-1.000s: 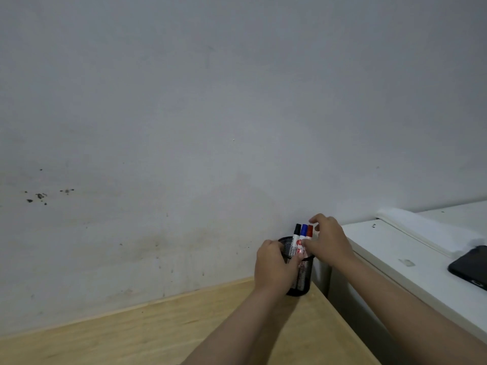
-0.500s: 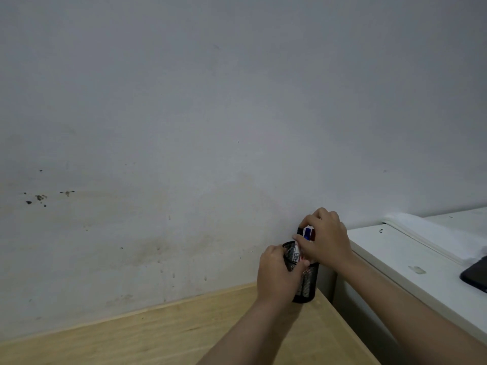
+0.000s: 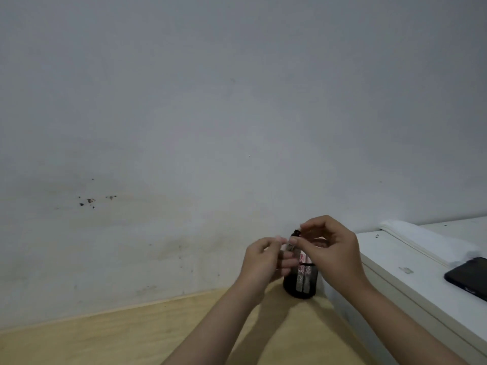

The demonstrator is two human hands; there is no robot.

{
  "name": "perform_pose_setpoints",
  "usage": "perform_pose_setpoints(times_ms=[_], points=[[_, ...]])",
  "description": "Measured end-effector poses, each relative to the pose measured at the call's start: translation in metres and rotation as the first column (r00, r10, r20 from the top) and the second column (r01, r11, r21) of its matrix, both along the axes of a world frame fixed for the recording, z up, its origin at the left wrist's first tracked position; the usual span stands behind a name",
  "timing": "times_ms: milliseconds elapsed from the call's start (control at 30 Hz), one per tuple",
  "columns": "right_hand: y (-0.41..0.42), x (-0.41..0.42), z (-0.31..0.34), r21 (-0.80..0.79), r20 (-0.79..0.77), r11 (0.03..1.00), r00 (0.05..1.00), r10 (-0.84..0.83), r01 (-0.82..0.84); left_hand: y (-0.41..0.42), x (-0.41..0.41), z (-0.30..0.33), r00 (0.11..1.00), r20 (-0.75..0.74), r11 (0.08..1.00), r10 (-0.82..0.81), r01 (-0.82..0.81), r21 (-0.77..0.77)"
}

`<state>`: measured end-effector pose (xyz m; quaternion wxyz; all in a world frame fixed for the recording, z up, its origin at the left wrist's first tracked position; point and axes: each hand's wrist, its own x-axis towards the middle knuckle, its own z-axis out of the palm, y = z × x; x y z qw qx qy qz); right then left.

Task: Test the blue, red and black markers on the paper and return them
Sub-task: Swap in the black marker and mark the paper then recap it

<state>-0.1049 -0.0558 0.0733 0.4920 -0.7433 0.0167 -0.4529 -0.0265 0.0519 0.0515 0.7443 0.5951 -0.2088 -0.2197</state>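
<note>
I see my right hand (image 3: 333, 255) above the black mesh cup (image 3: 300, 284), thumb and forefinger pinched on the top of a marker (image 3: 294, 237) with a dark cap; the picture is too blurred for me to swear to its colour. The marker stands nearly upright, lifted partly out of the cup. My left hand (image 3: 263, 262) hangs just left of the cup, fingers curled loosely; its fingertips are close to the marker's white barrel, but I cannot tell whether they actually grip it. White marker barrels with red print show through the mesh and above the rim, so at least one other marker sits inside. The cup stands on the wooden tabletop (image 3: 131, 335), at its far right corner, close to the wall (image 3: 210, 114). To the right, a white cabinet (image 3: 411, 283) carries a stack of white paper (image 3: 427, 239) and, nearer me, a black phone (image 3: 467, 277). The paper lies well apart from the cup.
</note>
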Motion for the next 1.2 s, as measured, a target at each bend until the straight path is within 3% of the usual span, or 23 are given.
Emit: perform_pose_setpoints(times_ms=[100,200,300,400,467,600,867,1033,1200], points=[[0.034,-0.026,0.004,0.031,0.012,0.993,0.993,0.118,-0.118,0.029,-0.014,0.017,0.984,-0.159,0.99,-0.086,0.067,-0.122],[0.059,-0.045,0.006,0.031,-0.001,0.975,0.975,0.221,-0.221,0.059,-0.028,0.026,0.975,-0.207,0.98,-0.082,0.041,-0.196],[0.077,-0.056,0.007,0.103,0.031,0.959,0.965,0.261,-0.262,0.09,-0.038,0.03,0.99,-0.138,0.984,-0.032,0.007,-0.178],[0.093,-0.057,0.006,0.18,0.038,0.969,0.986,0.163,-0.167,0.119,-0.049,0.032,1.0,-0.016,0.995,0.022,-0.024,-0.096],[0.104,-0.055,0.006,0.255,-0.027,0.959,0.99,0.135,-0.124,0.135,-0.058,0.032,0.994,0.1,0.999,0.048,-0.046,-0.025],[0.127,-0.054,0.01,0.374,-0.144,0.908,0.955,0.259,-0.19,0.158,-0.076,0.027,0.969,0.244,0.999,0.033,-0.038,0.016],[0.151,-0.068,0.013,0.379,0.002,0.878,0.949,0.316,-0.293,0.2,-0.087,0.019,0.914,0.366,0.981,0.176,-0.195,0.017],[0.161,-0.073,0.005,0.293,-0.095,0.856,0.878,0.469,-0.425,0.206,-0.096,0.021,0.89,0.431,0.987,0.149,-0.16,-0.012],[0.161,-0.076,0.005,0.262,-0.082,0.827,0.843,0.532,-0.497,0.214,-0.101,0.018,0.901,0.428,0.993,0.074,-0.105,0.051]])
